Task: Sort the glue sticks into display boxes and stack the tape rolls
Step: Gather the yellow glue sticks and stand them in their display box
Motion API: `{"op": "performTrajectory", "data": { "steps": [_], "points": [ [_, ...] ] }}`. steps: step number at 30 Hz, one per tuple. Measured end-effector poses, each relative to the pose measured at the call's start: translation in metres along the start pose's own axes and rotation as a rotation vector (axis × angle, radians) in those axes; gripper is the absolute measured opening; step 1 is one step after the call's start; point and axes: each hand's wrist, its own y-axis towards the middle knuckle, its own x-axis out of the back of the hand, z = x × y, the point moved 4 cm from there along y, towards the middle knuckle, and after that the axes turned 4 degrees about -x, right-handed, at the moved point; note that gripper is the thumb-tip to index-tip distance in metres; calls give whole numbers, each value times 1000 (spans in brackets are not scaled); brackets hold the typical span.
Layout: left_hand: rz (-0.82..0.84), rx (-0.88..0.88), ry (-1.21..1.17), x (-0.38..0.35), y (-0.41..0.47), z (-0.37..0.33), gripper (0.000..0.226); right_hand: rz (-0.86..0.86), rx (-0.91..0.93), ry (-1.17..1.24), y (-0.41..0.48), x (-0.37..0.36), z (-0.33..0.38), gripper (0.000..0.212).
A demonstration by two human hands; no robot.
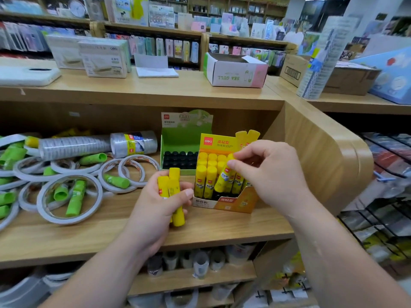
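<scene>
The yellow display box (229, 202) is being filled on the wooden shelf (222, 227), sitting directly below the right hand (269, 174), the nearer one. A glue stick (222, 180) is being pinched by its cap there, long axis tilted, base pointing down-left into the front row. Two spare sticks (174, 185) are being gripped upright in the left hand (155, 207), just left of the box.

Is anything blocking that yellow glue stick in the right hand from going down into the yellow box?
Nothing visible does. The right hand pinches the tilted glue stick by its cap, its lower end at the front row of the yellow display box. Standing sticks crowd it on both sides.
</scene>
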Motion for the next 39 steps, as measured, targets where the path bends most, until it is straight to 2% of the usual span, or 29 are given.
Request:
{"op": "performTrajectory", "data": {
  "steps": [3,6,18,24,27,29,32,36,39],
  "points": [
    [41,-22,48,-2,1,1,40,16,114,-111,-2,-14,0,13],
    [51,-25,58,0,1,3,40,78,152,-158,-4,-24,-2,13],
    [77,-20,36,1,0,2,42,155,146,-234,-4,-28,-1,8],
    [84,2,70,-4,-5,-5,54,143,153,-247,-9,-22,6,14],
    [123,-83,212,-15,-14,-20,56,101,106,36,-23,-15,25,12],
    [136,-195,357,-24,-19,-32,58,211,-13,256,-34,-18,34,18],
    [130,-325,486,-36,-24,-45,58,284,-101,347,-42,-26,32,22],
    [164,-276,471,-40,-27,-47,69,270,-217,565,-43,-18,20,17],
    [178,-160,303,-38,-31,-41,57,170,-299,736,-41,-4,10,16]
  ]
}}
